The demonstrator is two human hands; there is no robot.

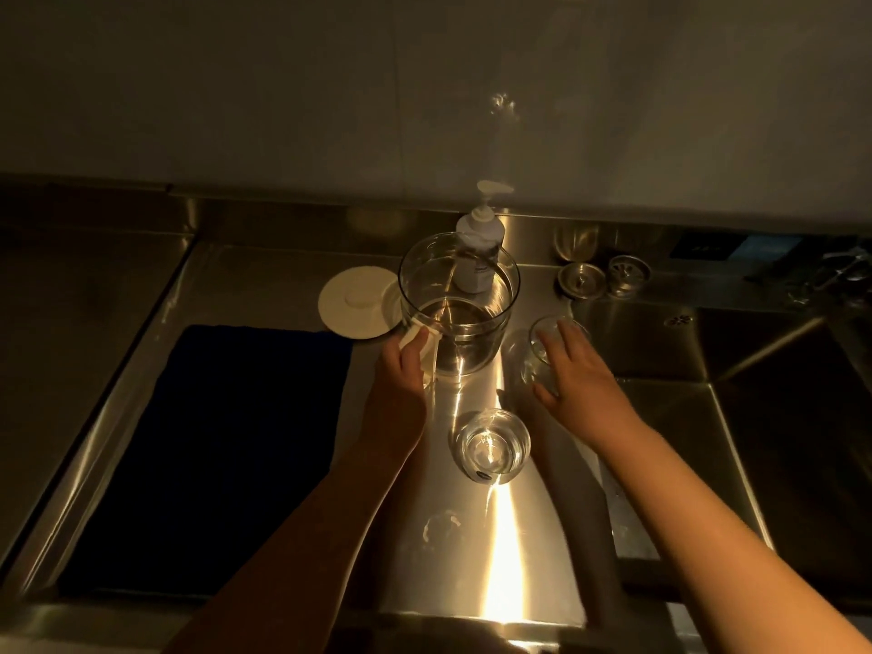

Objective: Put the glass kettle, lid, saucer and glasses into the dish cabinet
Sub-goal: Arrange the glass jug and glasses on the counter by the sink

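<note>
The clear glass kettle stands upright on the steel counter, and my left hand grips its white handle at the kettle's near left side. A white round lid lies flat just left of the kettle. My right hand rests over a small clear glass right of the kettle, fingers spread on its rim and side. A second glass stands upright nearer to me, between my two forearms, untouched. I cannot make out a saucer or the cabinet.
A dark blue mat covers the counter on the left. A white pump soap bottle stands behind the kettle. Two metal sink strainers lie at the back right. The sink basin drops away on the right.
</note>
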